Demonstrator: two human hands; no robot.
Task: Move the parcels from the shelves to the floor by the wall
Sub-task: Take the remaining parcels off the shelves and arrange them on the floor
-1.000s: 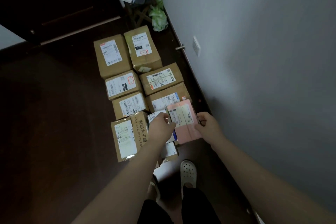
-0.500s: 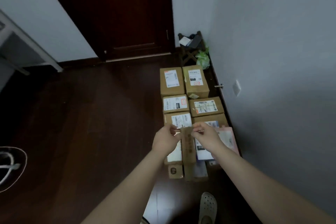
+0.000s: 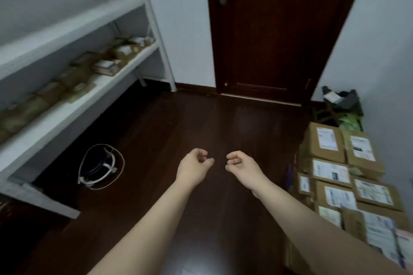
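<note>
Several brown cardboard parcels (image 3: 330, 172) with white labels lie in rows on the dark floor along the right wall. More parcels (image 3: 105, 63), blurred, sit on the middle board of the white shelves (image 3: 73, 98) at the left. My left hand (image 3: 194, 166) and my right hand (image 3: 242, 165) hover side by side over the bare floor in the middle, between shelves and parcels. Both have loosely curled fingers and hold nothing.
A dark closed door (image 3: 272, 29) stands straight ahead. A dark round object with white straps (image 3: 100, 166) lies on the floor beside the shelves. A small stand with clutter and a green bag (image 3: 344, 107) fills the far right corner. Dark wood floor (image 3: 201, 118) spans the middle.
Both hands have let go of the parcels by the wall and drawn away from them. The view has swung left, so the parcels now lie at the right and the shelves appear.
</note>
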